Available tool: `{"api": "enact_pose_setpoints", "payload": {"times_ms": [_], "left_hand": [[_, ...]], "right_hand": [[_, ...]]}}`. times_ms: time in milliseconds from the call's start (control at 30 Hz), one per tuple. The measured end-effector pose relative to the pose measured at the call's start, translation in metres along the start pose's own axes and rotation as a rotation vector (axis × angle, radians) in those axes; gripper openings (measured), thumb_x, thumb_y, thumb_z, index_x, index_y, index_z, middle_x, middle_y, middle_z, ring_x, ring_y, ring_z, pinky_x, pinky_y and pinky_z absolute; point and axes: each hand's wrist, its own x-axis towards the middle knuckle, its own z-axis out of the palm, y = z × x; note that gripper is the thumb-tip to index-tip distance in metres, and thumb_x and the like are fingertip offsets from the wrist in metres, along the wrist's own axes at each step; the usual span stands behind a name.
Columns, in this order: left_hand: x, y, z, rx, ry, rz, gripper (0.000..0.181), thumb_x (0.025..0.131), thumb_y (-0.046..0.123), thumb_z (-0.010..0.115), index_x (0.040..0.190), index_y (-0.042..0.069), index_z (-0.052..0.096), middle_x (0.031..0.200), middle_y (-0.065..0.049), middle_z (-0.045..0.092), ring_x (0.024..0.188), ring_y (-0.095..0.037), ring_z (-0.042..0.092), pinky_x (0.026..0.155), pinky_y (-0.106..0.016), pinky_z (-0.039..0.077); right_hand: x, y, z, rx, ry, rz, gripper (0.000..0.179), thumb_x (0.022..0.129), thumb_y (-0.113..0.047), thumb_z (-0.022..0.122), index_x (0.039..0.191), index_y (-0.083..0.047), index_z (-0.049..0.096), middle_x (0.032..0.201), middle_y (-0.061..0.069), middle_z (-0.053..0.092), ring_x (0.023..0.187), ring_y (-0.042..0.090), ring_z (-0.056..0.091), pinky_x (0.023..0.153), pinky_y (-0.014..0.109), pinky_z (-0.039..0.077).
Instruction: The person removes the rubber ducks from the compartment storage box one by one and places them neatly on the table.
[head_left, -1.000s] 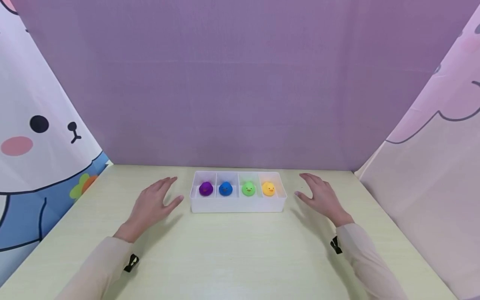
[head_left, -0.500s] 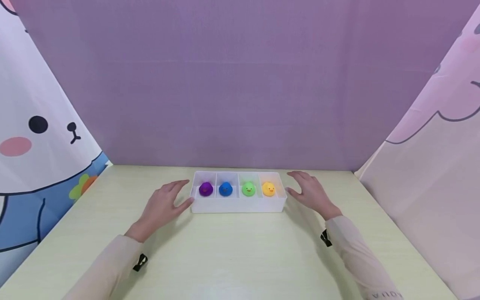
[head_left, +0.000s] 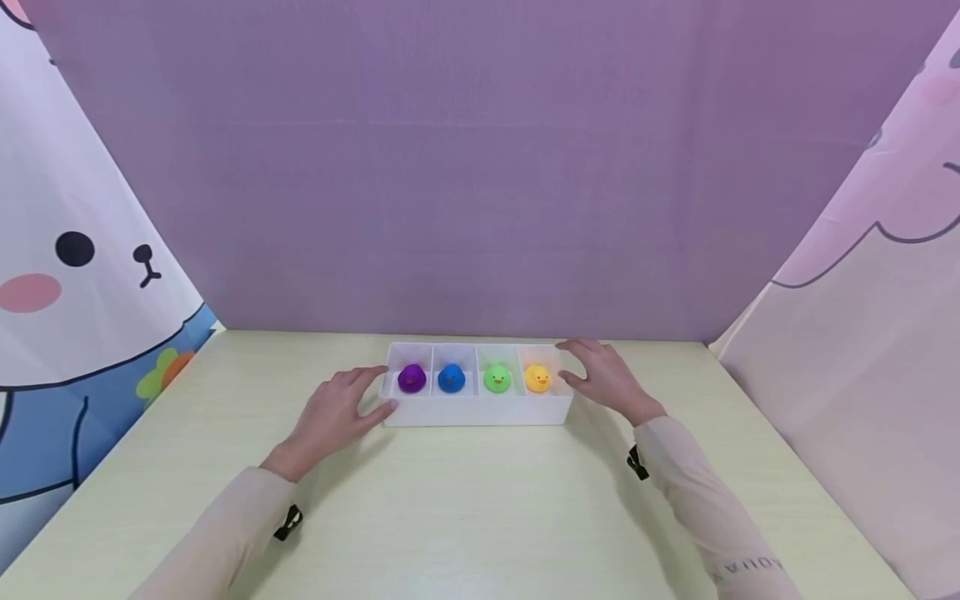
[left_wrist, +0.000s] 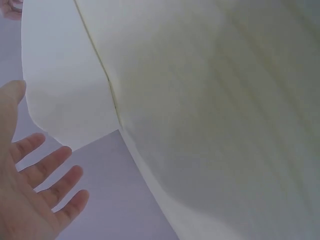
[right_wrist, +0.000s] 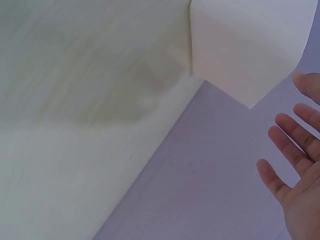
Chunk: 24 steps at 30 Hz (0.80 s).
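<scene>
A white box (head_left: 476,411) with divided compartments sits at the far side of the table. It holds a purple duck (head_left: 412,378), a blue duck (head_left: 452,378), a green duck (head_left: 497,378) and a yellow duck (head_left: 537,378), one per compartment. At the box's left end is my left hand (head_left: 333,417), fingers extended and thumb by the front corner. My right hand (head_left: 606,379) hovers at the right end, thumb and fingers spread about its upper rim. In both wrist views the fingers look straight; whether either hand touches the box I cannot tell.
The pale wooden table (head_left: 480,517) ends at a purple backdrop (head_left: 480,167) close behind the box. Cartoon-printed cloth (head_left: 82,350) hangs on the left, and a pink and cream cloth (head_left: 862,350) on the right. A black clip (head_left: 288,522) hangs under the left sleeve.
Both hands have moved inward, the left one rightward and the right one leftward, up to the box's two ends. The box and the ducks have stayed in place.
</scene>
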Motion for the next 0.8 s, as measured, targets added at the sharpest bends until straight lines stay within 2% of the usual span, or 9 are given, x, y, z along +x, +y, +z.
{"api": "enact_pose_setpoints", "payload": {"times_ms": [300,800], "left_hand": [[0.002,0.002,0.001,-0.007,-0.048,0.0,0.056,0.082,0.045,0.063,0.125,0.012,0.054,0.118,-0.014,0.061,0.101,-0.035,0.058,0.078,-0.051,0.049],[0.004,0.0,0.005,0.02,-0.043,0.026,0.047,0.082,0.043,0.064,0.118,0.012,0.059,0.113,-0.009,0.063,0.097,-0.032,0.06,0.074,-0.047,0.05]], "right_hand": [[0.011,-0.007,0.005,-0.027,-0.079,-0.031,0.038,0.078,-0.015,0.07,0.114,-0.006,0.06,0.115,0.011,0.061,0.107,0.03,0.056,0.086,0.049,0.046],[0.019,-0.006,0.015,-0.009,-0.188,-0.039,0.035,0.077,-0.008,0.07,0.111,-0.006,0.063,0.114,0.009,0.062,0.111,0.03,0.053,0.09,0.05,0.044]]}}
